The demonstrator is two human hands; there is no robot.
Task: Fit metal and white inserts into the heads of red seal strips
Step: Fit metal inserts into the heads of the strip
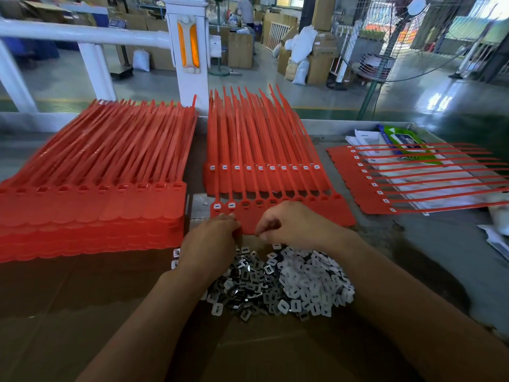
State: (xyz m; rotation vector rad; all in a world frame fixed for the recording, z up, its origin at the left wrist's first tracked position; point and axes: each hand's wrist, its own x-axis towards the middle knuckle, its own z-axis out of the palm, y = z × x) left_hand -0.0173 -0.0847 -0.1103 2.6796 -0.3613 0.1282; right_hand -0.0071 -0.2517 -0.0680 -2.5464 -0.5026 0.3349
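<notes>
the left grip (212, 238), a bare hand, has its fingers curled, with the tips on the near edge of the front sheet of strips (330, 212); whether it pinches that edge or holds anything small cannot be told. the right grip (292, 224), at 3 o'clock of the left and just apart from it, lies over the same edge with its fingers bent and its thumb and forefinger close together; what sits between them, if anything, is hidden.

on the front sheet the two heads at the 9 o'clock end hold white pieces, and the next three show dark metal.

at 6 o'clock of both grips, touching the left wrist, lie the metal inserts (248, 279) in a loose heap, with the white inserts (311, 279) heaped against them at 3 o'clock. both heaps rest on brown cardboard (82, 312), which runs open toward 6 and 8 o'clock.

at 9 o'clock a tall stack of red strips (91, 210) stands near the left grip, with a narrow gap between. at 12 o'clock a second stack (261, 177), its heads filled with white, lies partly under the front sheet. at 3 o'clock there is bare grey worktop (413, 244), then a single sheet (366, 188) lying over papers (363, 139).
</notes>
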